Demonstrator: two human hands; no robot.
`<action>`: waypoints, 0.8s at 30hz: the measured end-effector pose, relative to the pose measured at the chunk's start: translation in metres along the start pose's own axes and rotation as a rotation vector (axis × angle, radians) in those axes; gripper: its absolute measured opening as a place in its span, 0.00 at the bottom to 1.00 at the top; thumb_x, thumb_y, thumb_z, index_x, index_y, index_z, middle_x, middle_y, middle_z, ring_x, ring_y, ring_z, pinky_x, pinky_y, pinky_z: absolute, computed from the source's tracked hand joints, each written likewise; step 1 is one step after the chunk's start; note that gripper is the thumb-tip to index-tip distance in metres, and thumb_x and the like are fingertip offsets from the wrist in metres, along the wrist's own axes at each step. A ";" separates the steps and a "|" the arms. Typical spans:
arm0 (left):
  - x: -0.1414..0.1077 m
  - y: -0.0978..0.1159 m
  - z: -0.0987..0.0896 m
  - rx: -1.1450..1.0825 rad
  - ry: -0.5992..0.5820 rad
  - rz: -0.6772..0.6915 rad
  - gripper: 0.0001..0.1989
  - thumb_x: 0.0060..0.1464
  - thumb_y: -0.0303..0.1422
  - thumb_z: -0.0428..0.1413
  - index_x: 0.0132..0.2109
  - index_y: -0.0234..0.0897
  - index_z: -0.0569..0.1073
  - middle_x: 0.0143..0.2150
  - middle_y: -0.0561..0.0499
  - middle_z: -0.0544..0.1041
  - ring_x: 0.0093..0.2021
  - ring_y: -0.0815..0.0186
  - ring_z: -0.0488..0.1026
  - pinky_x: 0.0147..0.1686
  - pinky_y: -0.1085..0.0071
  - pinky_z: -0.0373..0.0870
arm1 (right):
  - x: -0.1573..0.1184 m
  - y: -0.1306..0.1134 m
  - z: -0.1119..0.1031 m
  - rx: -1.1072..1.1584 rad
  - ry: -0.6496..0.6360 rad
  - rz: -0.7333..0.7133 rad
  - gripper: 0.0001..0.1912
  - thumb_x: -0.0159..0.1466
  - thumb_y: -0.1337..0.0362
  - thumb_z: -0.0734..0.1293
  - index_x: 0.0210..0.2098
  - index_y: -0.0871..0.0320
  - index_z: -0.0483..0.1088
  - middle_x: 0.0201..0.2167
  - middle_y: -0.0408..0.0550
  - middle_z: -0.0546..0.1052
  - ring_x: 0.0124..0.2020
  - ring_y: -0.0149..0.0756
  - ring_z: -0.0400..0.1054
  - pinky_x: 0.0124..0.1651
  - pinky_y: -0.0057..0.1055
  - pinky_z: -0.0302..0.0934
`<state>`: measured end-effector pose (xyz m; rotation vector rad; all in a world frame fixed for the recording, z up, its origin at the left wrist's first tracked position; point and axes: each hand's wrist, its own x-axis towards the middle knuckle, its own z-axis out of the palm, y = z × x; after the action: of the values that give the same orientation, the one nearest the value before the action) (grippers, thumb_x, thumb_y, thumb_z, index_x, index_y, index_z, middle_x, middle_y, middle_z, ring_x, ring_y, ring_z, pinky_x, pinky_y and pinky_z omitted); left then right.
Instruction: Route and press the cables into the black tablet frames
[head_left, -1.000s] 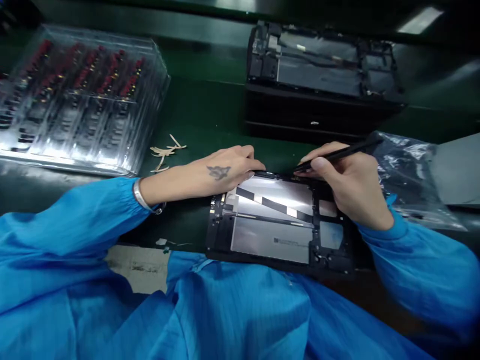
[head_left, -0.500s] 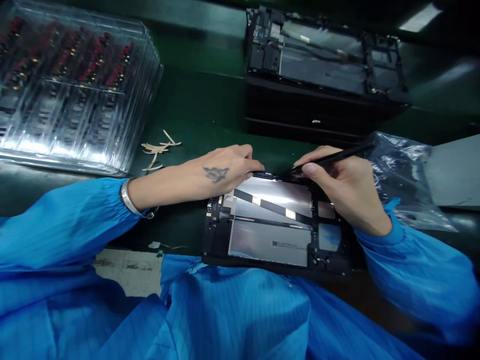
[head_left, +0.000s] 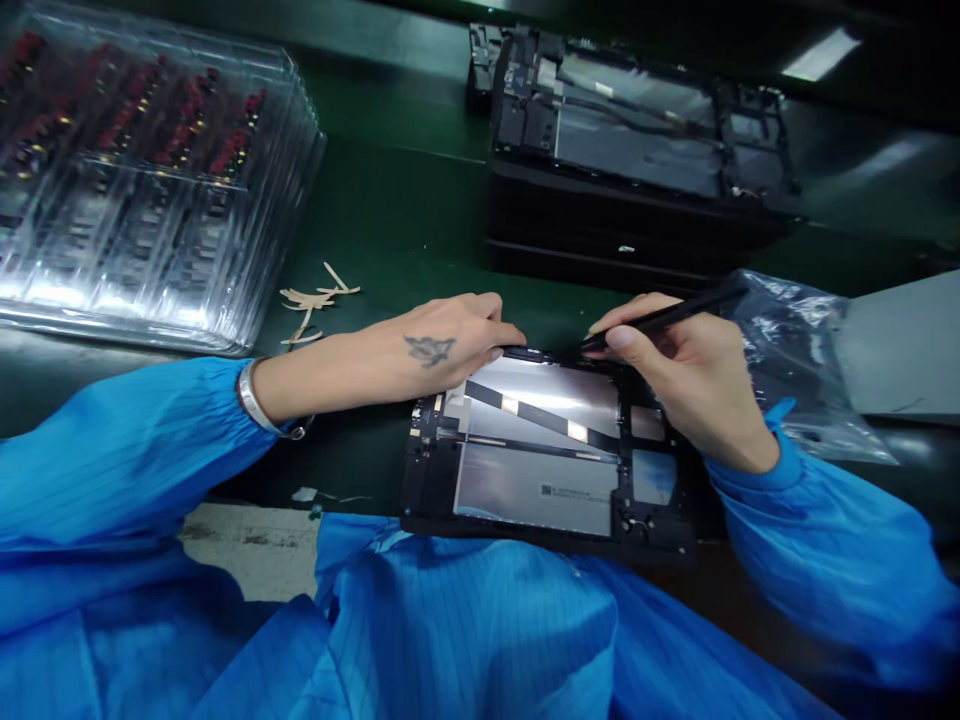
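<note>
An opened tablet [head_left: 536,490] lies at the table's front edge, its silver back plate, black frame and dark ribbon cable showing. My left hand [head_left: 457,340] is closed at its far edge, thumb and fingertips pinching the rim; part of the grip is hidden. In my right hand [head_left: 679,360] is a slim black tool that looks like tweezers [head_left: 667,318], held like a pen. Its tip points left and down at the far edge of the tablet, a short way right of my left fingertips. What the tip touches is too dark to make out.
Beyond my right hand stands a stack of similar tablets [head_left: 637,140]. Clear plastic trays [head_left: 289,200] holding red-and-black parts are piled at the left. Thin beige strips [head_left: 307,300] lie beside them. A clear plastic bag [head_left: 802,360] and a whitish box [head_left: 907,345] are at the right.
The tool tip has shifted slightly right along the tablet's far edge. The whole view has drifted a little; my left hand keeps its hold.
</note>
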<state>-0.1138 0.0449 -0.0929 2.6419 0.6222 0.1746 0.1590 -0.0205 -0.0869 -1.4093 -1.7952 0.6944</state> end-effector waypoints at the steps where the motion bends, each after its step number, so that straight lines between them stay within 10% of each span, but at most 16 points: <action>1: -0.001 -0.001 0.000 -0.005 -0.001 -0.001 0.20 0.73 0.32 0.44 0.65 0.39 0.71 0.51 0.44 0.72 0.44 0.63 0.72 0.43 0.68 0.66 | 0.000 0.000 0.000 -0.022 0.000 -0.010 0.10 0.70 0.54 0.70 0.38 0.53 0.78 0.35 0.44 0.79 0.34 0.36 0.77 0.34 0.31 0.69; 24: -0.002 0.001 0.000 0.022 0.010 -0.004 0.19 0.73 0.32 0.45 0.64 0.38 0.71 0.50 0.43 0.72 0.43 0.63 0.73 0.41 0.69 0.67 | -0.004 0.010 0.001 0.107 0.083 0.087 0.12 0.67 0.51 0.72 0.39 0.53 0.79 0.37 0.47 0.80 0.36 0.39 0.80 0.40 0.33 0.75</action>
<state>-0.1147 0.0432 -0.0920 2.6620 0.6365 0.1808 0.1639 -0.0214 -0.0963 -1.4301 -1.6168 0.7548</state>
